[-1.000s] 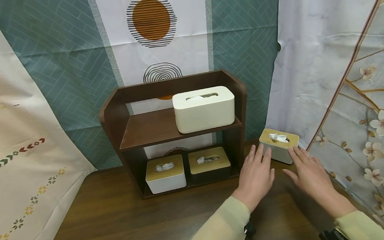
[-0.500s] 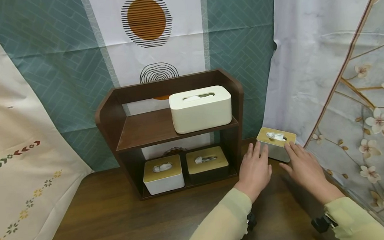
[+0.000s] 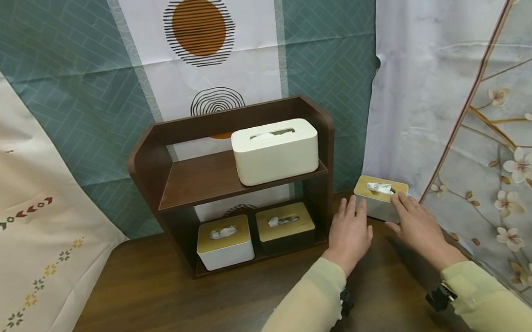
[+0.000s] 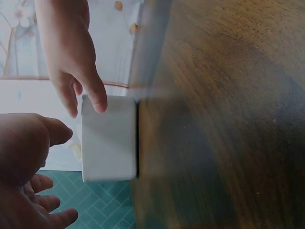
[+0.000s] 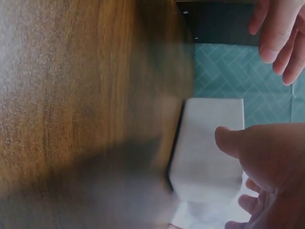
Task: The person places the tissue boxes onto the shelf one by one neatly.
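Observation:
A small tissue box (image 3: pixel 376 208) with a pale body and a light wood lid stands on the table, right of the shelf. A white tissue pokes from its slot. My left hand (image 3: pixel 348 232) hovers in front of its left end, fingers extended forward. At the right front corner is my right hand (image 3: pixel 417 227), its fingers straight and fingertips right at the lid's edge. In the left wrist view, the box's plain side (image 4: pixel 109 143) shows between both hands. The right wrist view has my right thumb (image 5: pixel 228 140) overlapping the box's face.
A dark brown two-tier shelf (image 3: pixel 201 201) stands left of my hands. Its upper tier holds a large cream tissue box (image 3: pixel 277 157); below sit a white tissue box (image 3: pixel 228 253) and a black one (image 3: pixel 289 239), both wood-topped. Patterned cloths (image 3: pixel 451 96) hang around the wooden table (image 3: pixel 188 310).
The head view has shifted slightly, so the scene sits further left. Both hands have crept a little nearer the small tissue box, which stays in place.

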`<action>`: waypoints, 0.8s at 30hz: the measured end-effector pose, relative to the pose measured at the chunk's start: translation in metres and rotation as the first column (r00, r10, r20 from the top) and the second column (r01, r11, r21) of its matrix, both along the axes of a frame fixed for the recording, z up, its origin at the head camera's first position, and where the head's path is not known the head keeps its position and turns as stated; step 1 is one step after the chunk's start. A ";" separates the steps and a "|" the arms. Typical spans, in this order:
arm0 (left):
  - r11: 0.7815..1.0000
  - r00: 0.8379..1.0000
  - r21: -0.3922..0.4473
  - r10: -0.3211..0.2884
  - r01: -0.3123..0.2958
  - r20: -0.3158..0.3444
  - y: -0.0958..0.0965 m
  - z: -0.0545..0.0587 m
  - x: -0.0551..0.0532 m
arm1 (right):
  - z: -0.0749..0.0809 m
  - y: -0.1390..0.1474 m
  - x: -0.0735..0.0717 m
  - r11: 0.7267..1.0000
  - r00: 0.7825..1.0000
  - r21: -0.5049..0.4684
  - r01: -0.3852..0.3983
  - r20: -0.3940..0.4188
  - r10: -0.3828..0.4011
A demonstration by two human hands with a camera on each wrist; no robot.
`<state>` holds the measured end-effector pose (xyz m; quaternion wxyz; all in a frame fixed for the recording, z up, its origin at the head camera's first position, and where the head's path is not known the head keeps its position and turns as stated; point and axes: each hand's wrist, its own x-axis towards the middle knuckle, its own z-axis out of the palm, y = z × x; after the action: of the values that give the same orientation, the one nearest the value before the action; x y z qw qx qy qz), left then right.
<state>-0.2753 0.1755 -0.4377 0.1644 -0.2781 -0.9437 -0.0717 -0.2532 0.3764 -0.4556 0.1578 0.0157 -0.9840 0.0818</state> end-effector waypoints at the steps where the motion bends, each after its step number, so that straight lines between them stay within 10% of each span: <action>1: 1.000 1.000 0.006 -0.003 0.003 0.002 0.000 0.000 0.000 | -0.001 0.001 -0.001 1.000 1.000 -0.004 -0.001 0.001 0.001; 24: 0.998 0.998 0.060 0.000 -0.004 0.062 0.001 -0.005 -0.002 | -0.009 0.006 -0.006 1.000 1.000 -0.022 -0.015 -0.011 0.015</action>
<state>-0.2777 0.1765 -0.4426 0.1435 -0.2698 -0.9460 -0.1084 -0.2596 0.3824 -0.4646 0.1626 0.0219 -0.9820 0.0937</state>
